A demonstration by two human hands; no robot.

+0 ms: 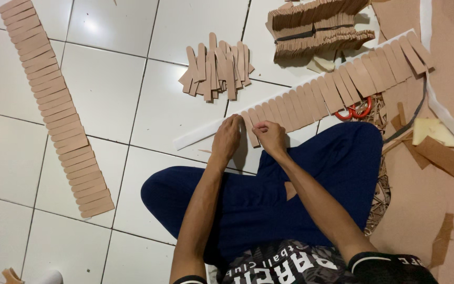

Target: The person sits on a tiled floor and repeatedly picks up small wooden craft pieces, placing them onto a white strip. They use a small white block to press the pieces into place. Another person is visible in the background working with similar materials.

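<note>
Tan strip (251,130) lies on the white band (200,134) on the floor (106,89), at the near end of the overlapped row (337,87), long axis pointing away from me, tilted slightly. My right hand (271,135) pinches its lower end, grip clamped on it. My left hand (227,139) presses flat just left, touching the band; grip unclear. Loose pile (217,67) beyond, finished row (53,105) far left, scissors (354,110) right.

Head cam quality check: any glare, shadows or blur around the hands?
Head view: a soft glare spot on the white floor tile at upper left; the left hand casts a shadow on the white strip beside the right hand; hands and tan pieces look sharp; the edges curve slightly, wide-angle style.
</note>
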